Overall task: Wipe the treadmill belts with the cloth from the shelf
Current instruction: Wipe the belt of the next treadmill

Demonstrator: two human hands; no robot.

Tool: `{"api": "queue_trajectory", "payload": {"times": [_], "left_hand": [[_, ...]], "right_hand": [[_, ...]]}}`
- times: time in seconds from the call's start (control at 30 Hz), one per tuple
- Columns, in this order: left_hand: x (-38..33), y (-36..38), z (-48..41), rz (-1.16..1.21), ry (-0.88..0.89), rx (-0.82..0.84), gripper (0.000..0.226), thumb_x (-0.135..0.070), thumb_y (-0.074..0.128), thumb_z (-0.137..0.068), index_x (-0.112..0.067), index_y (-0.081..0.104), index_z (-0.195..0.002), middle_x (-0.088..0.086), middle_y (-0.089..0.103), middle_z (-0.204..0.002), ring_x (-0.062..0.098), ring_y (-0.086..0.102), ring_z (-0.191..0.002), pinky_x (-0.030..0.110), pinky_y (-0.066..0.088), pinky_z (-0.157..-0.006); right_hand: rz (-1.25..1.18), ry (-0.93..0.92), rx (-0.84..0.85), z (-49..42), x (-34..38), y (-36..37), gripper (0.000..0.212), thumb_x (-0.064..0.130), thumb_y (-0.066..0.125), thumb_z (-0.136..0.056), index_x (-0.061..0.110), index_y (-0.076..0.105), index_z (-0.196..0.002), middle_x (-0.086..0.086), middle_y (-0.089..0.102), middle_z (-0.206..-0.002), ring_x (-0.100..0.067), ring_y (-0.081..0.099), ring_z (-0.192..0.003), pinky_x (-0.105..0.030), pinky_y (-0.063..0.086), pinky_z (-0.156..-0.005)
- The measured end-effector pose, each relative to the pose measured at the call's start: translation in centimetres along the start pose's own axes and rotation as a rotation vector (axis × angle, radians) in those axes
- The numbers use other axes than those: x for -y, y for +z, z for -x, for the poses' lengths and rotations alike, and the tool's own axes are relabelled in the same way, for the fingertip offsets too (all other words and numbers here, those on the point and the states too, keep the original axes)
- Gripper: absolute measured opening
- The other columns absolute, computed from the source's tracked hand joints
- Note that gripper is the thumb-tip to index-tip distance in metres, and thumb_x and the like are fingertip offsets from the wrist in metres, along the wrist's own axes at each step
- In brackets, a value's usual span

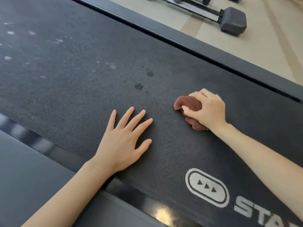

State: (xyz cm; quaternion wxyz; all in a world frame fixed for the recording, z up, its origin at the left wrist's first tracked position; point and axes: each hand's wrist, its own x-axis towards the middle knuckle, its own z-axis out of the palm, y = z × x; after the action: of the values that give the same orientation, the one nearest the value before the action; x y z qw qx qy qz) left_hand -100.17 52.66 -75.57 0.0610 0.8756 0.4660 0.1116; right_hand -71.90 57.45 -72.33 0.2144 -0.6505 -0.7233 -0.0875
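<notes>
Brown cloth mostly hidden under the right hand; only a fold ahead of the fingers and a scrap by the wrist show. White lettering on the belt reads "STA", the rest cut by the bottom edge; the belt runs off left and top. Grey equipment base on the floor is cut by the top edge, kind unclear; near side rail is smeared by blur.

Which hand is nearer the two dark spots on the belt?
Left. The left hand lies flat just short of the dark spots, fingertips pointing toward them; the right hand grips the cloth farther off to their right.
</notes>
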Motion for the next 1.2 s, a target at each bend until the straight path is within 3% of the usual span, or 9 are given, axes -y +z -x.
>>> {"api": "queue_trajectory", "payload": {"times": [0.1, 0.23, 0.4, 0.57, 0.8, 0.97, 1.07, 1.2], "left_hand": [[-0.1, -0.1, 0.2, -0.004, -0.015, -0.012, 0.056, -0.057, 0.029, -0.091, -0.036, 0.040, -0.142, -0.009, 0.033, -0.152, 0.020, 0.020, -0.144, 0.055, 0.014, -0.114], [-0.1, -0.4, -0.1, 0.009, -0.061, -0.009, 0.055, -0.057, 0.028, -0.092, -0.039, 0.036, -0.143, -0.014, 0.029, -0.153, 0.014, 0.016, -0.144, 0.049, 0.008, -0.115], [-0.3, -0.6, -2.0, 0.024, -0.107, 0.014, 0.055, -0.059, 0.025, -0.090, -0.043, 0.036, -0.142, -0.015, 0.027, -0.153, 0.014, 0.016, -0.144, 0.052, 0.009, -0.116], [-1.7, 0.3, -4.2, 0.024, -0.036, 0.032, 0.056, -0.059, 0.025, -0.090, -0.043, 0.033, -0.143, -0.014, 0.025, -0.154, 0.015, 0.012, -0.145, 0.050, 0.005, -0.116], [-1.7, 0.3, -4.0, 0.014, -0.036, 0.013, 0.056, -0.057, 0.028, -0.091, -0.040, 0.035, -0.143, -0.012, 0.028, -0.153, 0.016, 0.014, -0.145, 0.049, 0.008, -0.117], [-1.5, -0.1, -3.3, -0.001, -0.038, 0.057, 0.056, -0.058, 0.023, -0.092, -0.042, 0.028, -0.146, -0.014, 0.021, -0.156, 0.013, 0.009, -0.146, 0.048, 0.006, -0.117], [0.5, -1.2, -1.3, -0.031, -0.129, 0.053, 0.057, -0.063, 0.015, -0.091, -0.047, 0.022, -0.146, -0.018, 0.014, -0.156, 0.007, 0.005, -0.145, 0.047, 0.002, -0.117], [5.7, -3.4, 1.9, -0.054, -0.393, 0.053, 0.063, -0.069, 0.009, -0.084, -0.051, 0.015, -0.144, -0.022, 0.009, -0.154, 0.009, 0.004, -0.145, 0.049, 0.002, -0.116]], "right_hand": [[0.109, 0.124, 0.022, -6.6, -1.9, 2.5, 0.053, 0.065, 0.046, -0.073, 0.026, 0.066, -0.103, -0.003, 0.063, -0.097, -0.028, 0.061, -0.092, -0.037, 0.042, -0.079], [0.152, 0.227, 0.041, -8.2, -1.7, 3.7, 0.044, 0.056, 0.056, -0.083, 0.025, 0.062, -0.113, -0.009, 0.060, -0.109, -0.032, 0.056, -0.104, -0.040, 0.036, -0.085], [-0.017, -0.070, 0.001, 1.3, -0.4, -0.4, 0.036, 0.058, 0.057, -0.073, 0.028, 0.066, -0.090, 0.001, 0.056, -0.084, -0.024, 0.056, -0.079, -0.036, 0.037, -0.073], [-0.074, -0.273, 0.068, 8.9, -3.8, -4.9, 0.029, 0.049, 0.065, -0.073, 0.024, 0.072, -0.086, 0.002, 0.060, -0.082, -0.022, 0.059, -0.074, -0.033, 0.039, -0.073], [-0.020, -0.100, 0.003, -0.1, -4.8, -0.2, 0.037, 0.056, 0.056, -0.071, 0.025, 0.068, -0.085, 0.001, 0.060, -0.079, -0.024, 0.062, -0.075, -0.034, 0.042, -0.068], [0.088, 0.097, -0.007, -9.1, -1.6, 4.7, 0.046, 0.058, 0.054, -0.075, 0.024, 0.065, -0.104, -0.009, 0.062, -0.102, -0.033, 0.059, -0.097, -0.040, 0.039, -0.081], [0.118, 0.203, 0.022, -10.0, 1.2, 5.5, 0.044, 0.054, 0.056, -0.082, 0.022, 0.061, -0.113, -0.013, 0.059, -0.112, -0.035, 0.055, -0.105, -0.041, 0.034, -0.087], [-0.007, -0.032, -0.042, -3.8, 5.2, 3.5, 0.037, 0.054, 0.059, -0.076, 0.023, 0.065, -0.094, -0.008, 0.059, -0.088, -0.031, 0.058, -0.081, -0.038, 0.035, -0.074]]}}
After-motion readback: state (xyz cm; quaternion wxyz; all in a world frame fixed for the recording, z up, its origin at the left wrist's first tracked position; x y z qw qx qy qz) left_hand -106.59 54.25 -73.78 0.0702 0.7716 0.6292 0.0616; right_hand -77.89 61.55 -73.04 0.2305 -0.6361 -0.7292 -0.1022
